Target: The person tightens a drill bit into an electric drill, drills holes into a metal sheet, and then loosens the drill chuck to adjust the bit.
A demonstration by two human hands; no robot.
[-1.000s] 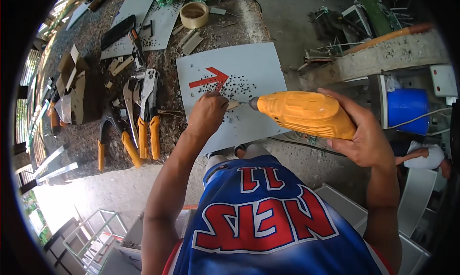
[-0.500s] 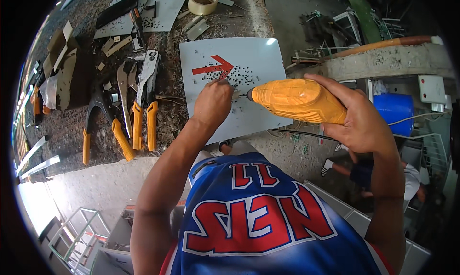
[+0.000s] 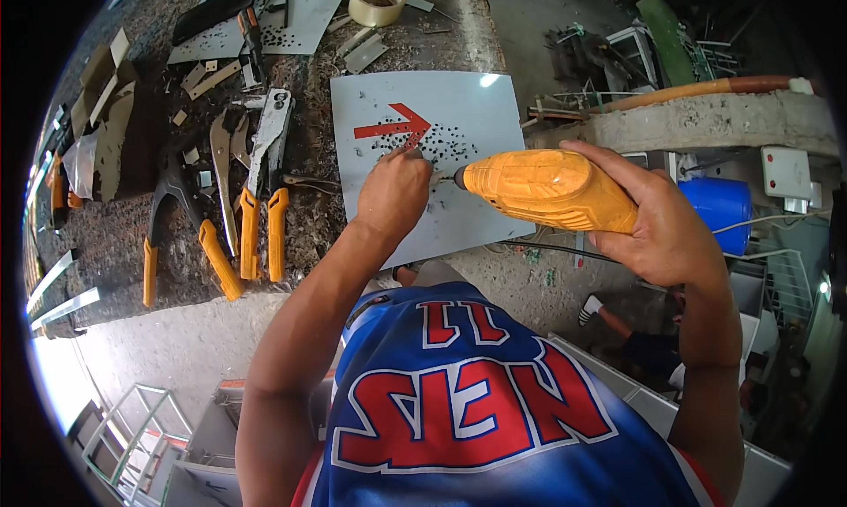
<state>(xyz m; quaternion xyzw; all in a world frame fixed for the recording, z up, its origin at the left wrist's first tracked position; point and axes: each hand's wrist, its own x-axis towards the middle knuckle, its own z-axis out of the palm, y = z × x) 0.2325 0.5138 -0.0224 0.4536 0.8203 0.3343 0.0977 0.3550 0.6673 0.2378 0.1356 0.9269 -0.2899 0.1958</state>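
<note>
Drill, orange, wrapped in right hand fingers, bit tip on white sheet; left hand fingers pressed together on sheet beside bit.

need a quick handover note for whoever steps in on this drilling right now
Right hand grips the orange drill, its bit on the white metal sheet.
Left hand presses down on the sheet just beside the bit, below the red arrow.
The sheet lies on the rough workbench, its near edge hanging over the bench edge.
Done: a cluster of small holes near the arrow.
Left: cannot tell how many more holes are wanted.
Orange-handled snips and pliers lie to the left, a tape roll at the far side.
</note>
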